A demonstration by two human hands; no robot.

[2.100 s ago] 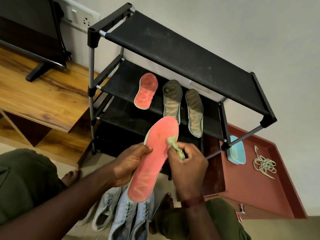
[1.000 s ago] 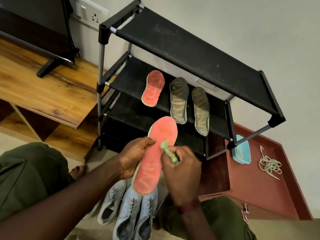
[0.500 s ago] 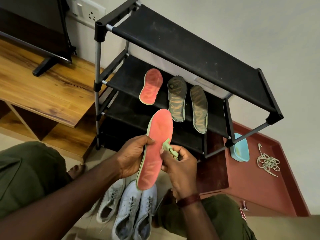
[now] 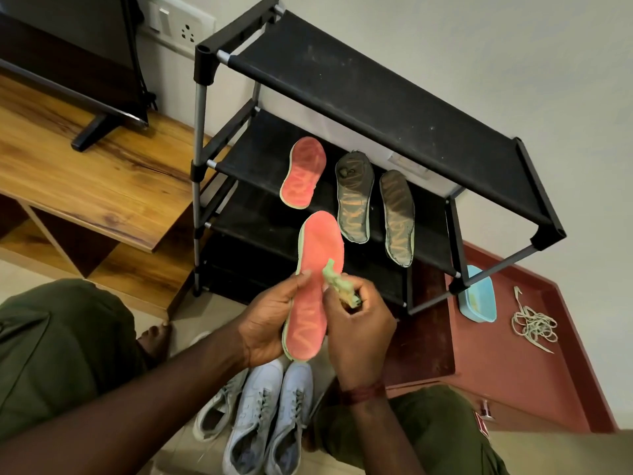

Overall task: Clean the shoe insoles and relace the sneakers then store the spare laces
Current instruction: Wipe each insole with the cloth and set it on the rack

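Reckoning I'm mid insole-clean: L hand (image 4: 270,323) grips pink insole (image 4: 315,286), R hand (image 4: 359,330) pinches green cloth (image 4: 337,284) on it; sneakers (image 4: 270,416) below, spare laces (image 4: 534,325) to R not yet done.

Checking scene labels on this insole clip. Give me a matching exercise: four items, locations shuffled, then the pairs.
Items
1. pink insole off the rack
2. green cloth
3. dark insoles
4. spare laces

Places
A. rack, second shelf from the top
B. left hand
C. red-brown surface, near the blue tub
D. right hand

Pairs: 1-B, 2-D, 3-A, 4-C
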